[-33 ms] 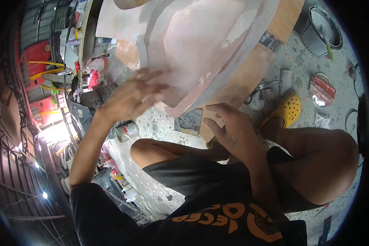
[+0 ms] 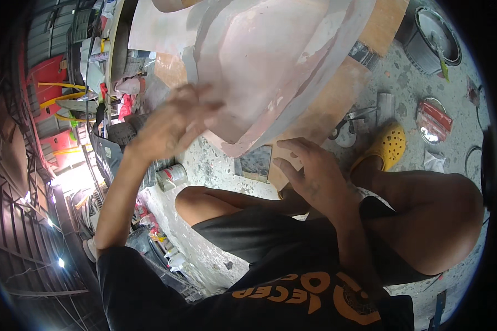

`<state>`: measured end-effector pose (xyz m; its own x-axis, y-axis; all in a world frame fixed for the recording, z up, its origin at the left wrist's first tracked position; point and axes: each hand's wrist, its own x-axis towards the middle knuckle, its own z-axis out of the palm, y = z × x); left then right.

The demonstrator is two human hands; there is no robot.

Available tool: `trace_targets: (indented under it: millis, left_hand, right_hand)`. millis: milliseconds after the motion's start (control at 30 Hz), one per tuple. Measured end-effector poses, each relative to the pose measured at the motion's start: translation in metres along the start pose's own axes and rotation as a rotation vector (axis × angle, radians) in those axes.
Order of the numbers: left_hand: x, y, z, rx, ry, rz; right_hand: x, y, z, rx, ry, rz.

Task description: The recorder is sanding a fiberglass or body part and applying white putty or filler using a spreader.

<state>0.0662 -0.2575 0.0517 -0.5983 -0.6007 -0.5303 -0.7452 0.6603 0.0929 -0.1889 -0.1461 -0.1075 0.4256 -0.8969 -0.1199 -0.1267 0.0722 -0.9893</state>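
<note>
A large curved panel (image 2: 265, 60) with patchy pink, white and grey coating takes up the upper middle. My left hand (image 2: 179, 118) is over its lower left edge, with fingers smeared by motion, so its grip and any contact are unclear. My right hand (image 2: 306, 171) has its fingers apart and bent, empty, just below the panel's lower right edge beside a brown board (image 2: 339, 91).
Scissors (image 2: 359, 116), a grey bucket (image 2: 422, 47), a round lid with a red block (image 2: 433, 118) and a can (image 2: 171, 176) lie on the speckled floor. My yellow clog (image 2: 389, 146) is at the right. Cluttered shelving (image 2: 96, 66) runs along the left.
My left hand has shifted slightly to the left, still blurred. My right hand and the panel look unmoved.
</note>
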Motion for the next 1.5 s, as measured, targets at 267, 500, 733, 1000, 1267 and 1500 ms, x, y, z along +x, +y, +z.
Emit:
trace_targets:
  millis: [267, 500, 733, 1000, 1267, 1500]
  left_hand:
    - [0.037, -0.039, 0.031, 0.418, 0.073, 0.091]
    - [-0.034, 0.010, -0.011, 0.005, 0.479, -0.140]
    - [-0.115, 0.104, 0.133, -0.735, 0.910, -0.818]
    - [-0.054, 0.096, 0.303, -1.329, 1.098, -0.982]
    - [-0.099, 0.154, 0.248, -1.566, 1.034, -0.864]
    - [-0.096, 0.186, 0.245, -1.729, 1.212, -0.766]
  right_hand:
    - [0.000, -0.004, 0.007, 0.004, -0.016, -0.057]
    - [-0.001, -0.003, 0.008, -0.008, 0.010, -0.093]
    - [-0.003, 0.023, 0.033, -0.079, -0.160, -0.037]
    - [-0.006, 0.051, 0.060, -0.126, -0.187, -0.128]
    - [-0.031, 0.031, 0.071, -0.059, -0.093, -0.136]
    - [-0.061, 0.027, 0.074, 0.463, -0.015, 0.250]
